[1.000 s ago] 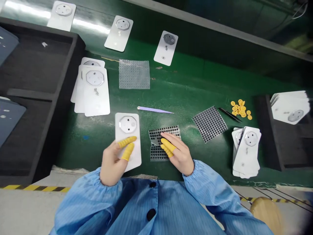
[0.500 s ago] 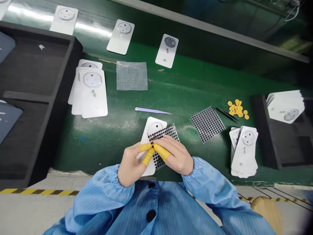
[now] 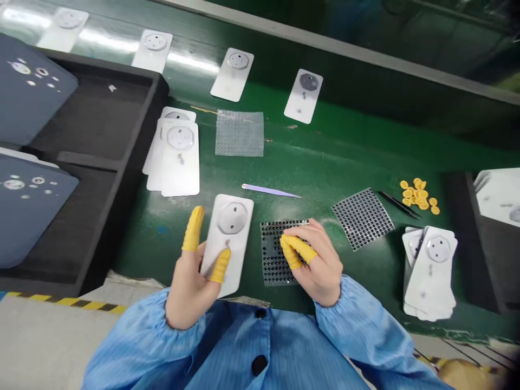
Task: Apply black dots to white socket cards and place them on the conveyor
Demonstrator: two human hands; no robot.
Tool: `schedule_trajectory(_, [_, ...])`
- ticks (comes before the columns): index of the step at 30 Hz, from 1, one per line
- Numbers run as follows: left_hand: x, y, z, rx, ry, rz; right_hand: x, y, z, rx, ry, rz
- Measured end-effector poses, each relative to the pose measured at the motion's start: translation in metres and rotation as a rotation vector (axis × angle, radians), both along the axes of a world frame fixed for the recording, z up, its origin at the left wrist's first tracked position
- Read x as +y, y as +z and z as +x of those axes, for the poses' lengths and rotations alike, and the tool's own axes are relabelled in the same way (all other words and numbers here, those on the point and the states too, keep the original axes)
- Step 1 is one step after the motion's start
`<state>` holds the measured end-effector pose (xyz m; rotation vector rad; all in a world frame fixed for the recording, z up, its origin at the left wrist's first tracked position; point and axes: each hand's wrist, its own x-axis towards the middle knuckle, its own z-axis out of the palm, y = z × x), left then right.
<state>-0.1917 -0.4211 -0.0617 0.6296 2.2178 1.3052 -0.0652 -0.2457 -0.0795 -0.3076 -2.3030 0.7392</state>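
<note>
My left hand [image 3: 194, 276] grips a white phone back cover [image 3: 239, 246], its yellow-capped thumb on the face and other fingers partly hidden behind. Its index finger, in a yellow finger cot, points up past the cover's edge. The cover has an octagonal camera area with holes near its top. To its right lies a clear sheet of small round black pads [image 3: 270, 271], some spots bare. Over that sheet my right hand [image 3: 319, 262] is closed in a pinch, thumb and index finger in yellow cots. Whatever is between these fingertips is too small or hidden to make out.
Purple tweezers [image 3: 271, 190] lie beyond the hands. Rightward are a second pad sheet [image 3: 363, 218], black tweezers [image 3: 400, 205], yellow finger cots [image 3: 420, 196] and stacked white covers [image 3: 430, 276]. A black tray [image 3: 140, 124] with dark blue panels [image 3: 30, 200] borders the left.
The hands have parted from where they met over the cover. My left hand now holds the cover to the left, and the pad sheet lies apart under my right hand. The whole view has shifted.
</note>
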Motion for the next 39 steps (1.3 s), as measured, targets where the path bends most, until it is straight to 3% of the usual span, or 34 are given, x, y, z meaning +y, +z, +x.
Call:
schedule_trajectory(6, [0.024, 0.014, 0.034, 0.088, -0.124, 0.145, -0.002, 0.035, -0.019, -0.065, 0.128, -0.044])
schedule_trajectory(12, [0.024, 0.012, 0.038, 0.095, -0.123, 0.177, -0.003, 0.038, -0.008, -0.112, 0.175, 0.222])
schedule_trajectory(19, [0.022, 0.009, 0.038, 0.139, -0.168, 0.076, -0.001, 0.038, -0.005, -0.12, 0.163, 0.187])
schedule_trajectory(24, [0.028, 0.004, 0.034, 0.108, -0.205, 0.085, -0.003, 0.02, -0.008, -0.124, 0.235, 0.017])
schedule_trajectory(27, [0.033, -0.001, 0.036, -0.028, -0.183, 0.114, -0.003, 0.005, -0.008, -0.079, 0.238, -0.12])
schedule_trajectory(31, [0.04, 0.004, 0.044, -0.381, -0.071, 0.275, -0.003, 0.003, -0.004, 0.033, 0.024, -0.3])
schedule_trajectory(33, [0.043, 0.009, 0.044, -0.525, -0.024, 0.314, -0.005, 0.007, -0.004, 0.073, -0.033, -0.466])
schedule_trajectory(36, [0.048, 0.014, 0.036, -0.626, -0.045, 0.366, -0.007, 0.012, -0.006, 0.057, 0.106, -0.725])
schedule_trajectory(39, [0.053, 0.016, 0.022, -0.608, -0.071, 0.365, -0.007, 0.014, -0.006, 0.043, 0.186, -0.824])
